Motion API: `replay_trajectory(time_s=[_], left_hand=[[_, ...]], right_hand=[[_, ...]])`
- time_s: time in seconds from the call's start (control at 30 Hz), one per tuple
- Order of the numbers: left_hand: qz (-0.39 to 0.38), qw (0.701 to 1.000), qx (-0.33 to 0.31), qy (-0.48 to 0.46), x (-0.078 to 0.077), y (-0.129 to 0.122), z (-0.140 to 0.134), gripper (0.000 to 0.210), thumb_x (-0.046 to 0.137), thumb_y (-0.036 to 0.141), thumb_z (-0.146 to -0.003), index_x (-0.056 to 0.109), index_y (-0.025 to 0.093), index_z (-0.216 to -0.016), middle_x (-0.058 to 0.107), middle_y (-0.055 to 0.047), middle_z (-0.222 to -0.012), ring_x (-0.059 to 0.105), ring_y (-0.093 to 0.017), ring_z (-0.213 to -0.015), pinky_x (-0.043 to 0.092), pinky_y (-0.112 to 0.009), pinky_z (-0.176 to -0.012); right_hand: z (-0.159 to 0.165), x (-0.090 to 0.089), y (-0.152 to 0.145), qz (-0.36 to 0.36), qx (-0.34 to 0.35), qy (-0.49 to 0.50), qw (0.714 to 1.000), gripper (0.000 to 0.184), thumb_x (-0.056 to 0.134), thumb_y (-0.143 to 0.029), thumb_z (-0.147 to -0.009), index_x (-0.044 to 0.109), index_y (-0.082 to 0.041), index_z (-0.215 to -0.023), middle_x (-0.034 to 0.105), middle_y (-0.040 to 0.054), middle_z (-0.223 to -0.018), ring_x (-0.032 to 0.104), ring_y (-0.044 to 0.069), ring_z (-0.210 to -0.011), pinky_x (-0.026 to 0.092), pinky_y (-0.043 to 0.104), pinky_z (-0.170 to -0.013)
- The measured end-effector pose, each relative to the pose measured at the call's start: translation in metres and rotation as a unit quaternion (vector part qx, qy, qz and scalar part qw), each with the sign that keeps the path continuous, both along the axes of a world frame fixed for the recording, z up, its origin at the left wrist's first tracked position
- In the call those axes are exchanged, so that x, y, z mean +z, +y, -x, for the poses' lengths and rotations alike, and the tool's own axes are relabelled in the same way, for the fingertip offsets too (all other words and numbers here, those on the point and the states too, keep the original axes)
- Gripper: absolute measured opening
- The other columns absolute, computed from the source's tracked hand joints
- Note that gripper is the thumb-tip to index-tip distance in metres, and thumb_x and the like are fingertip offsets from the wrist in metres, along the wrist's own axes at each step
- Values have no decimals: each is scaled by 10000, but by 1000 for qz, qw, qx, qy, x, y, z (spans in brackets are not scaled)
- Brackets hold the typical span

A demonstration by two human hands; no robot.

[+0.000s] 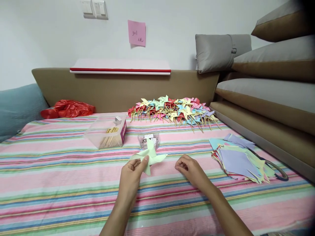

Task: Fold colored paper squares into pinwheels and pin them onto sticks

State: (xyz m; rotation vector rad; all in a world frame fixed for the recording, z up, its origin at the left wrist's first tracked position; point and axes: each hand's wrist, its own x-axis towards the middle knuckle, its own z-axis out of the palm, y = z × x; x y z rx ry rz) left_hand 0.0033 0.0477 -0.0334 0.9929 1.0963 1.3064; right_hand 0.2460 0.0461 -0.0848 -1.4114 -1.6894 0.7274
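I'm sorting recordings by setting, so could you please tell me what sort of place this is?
Probably a room in a home, perhaps a living room: the stacked upholstered cushions, striped cloth and wall light switches suggest it.

Soft light brightens the wall (172, 26), with black vignetting top right.

Striped cloth (73, 183). Upper left: red bag (70, 109). Left of centre: plastic box (123, 131). Centre: packet (154, 138). Upper right of centre: paper pinwheels (172, 109). Right: cut papers (237, 162), scissors (282, 178).
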Motion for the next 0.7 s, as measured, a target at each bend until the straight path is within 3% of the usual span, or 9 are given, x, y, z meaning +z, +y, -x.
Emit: replay_trajectory(time_s=[0.1, 0.2, 0.3, 0.37, 0.5, 0.7], left_hand=[[-10, 1000, -1, 7, 0, -1, 0, 343, 838, 451, -748, 801, 171, -943, 788, -71, -916, 683, -227, -952, 499, -269, -811], [-24, 999, -1, 22, -2, -2, -1, 318, 824, 448, -767, 799, 173, -925, 785, -62, -904, 679, -205, -895, 492, -258, -785], [-36, 999, 3, 40, -3, -4, -4, 287, 815, 435, -782, 791, 168, -884, 763, -41, -833, 652, -174, -806, 474, -245, -739], [-47, 998, 4, 48, -3, -6, -7, 278, 810, 422, -791, 788, 178, -921, 745, -24, -821, 641, -168, -808, 468, -242, -744], [-44, 999, 1, 20, -1, -12, -15, 240, 815, 399, -790, 772, 184, -888, 707, -6, -802, 630, -170, -852, 468, -246, -788], [15, 998, -28, -53, 0, -18, -16, 246, 820, 394, -784, 771, 165, -861, 718, -23, -816, 594, -150, -768, 477, -260, -755]], right_hand=[[6, 12, -5, -10, -4, 46, 999, 159, 613, -321, -907, 645, -215, -792, 607, 37, -845, 599, 201, -770, 467, 330, -704], [23, 30, -15, -28, -11, 103, 994, 196, 581, -422, -947, 633, -239, -898, 625, 61, -1028, 632, 216, -997, 508, 346, -874], [47, 45, -26, -31, -3, 151, 988, 223, 603, -478, -941, 648, -263, -901, 532, 70, -1365, 475, 246, -1359, 413, 385, -1100], [63, 49, -33, -24, 1, 186, 982, 222, 619, -484, -934, 660, -269, -896, 428, 55, -1501, 356, 264, -1461, 331, 431, -1177], [83, 47, -35, -52, -8, 177, 983, 164, 610, -419, -952, 661, -267, -917, 368, 55, -1531, 304, 258, -1490, 263, 452, -1215], [83, 46, -32, -109, 2, 136, 985, 133, 575, -355, -979, 647, -265, -911, 430, 59, -1460, 410, 241, -1414, 327, 426, -1168]])
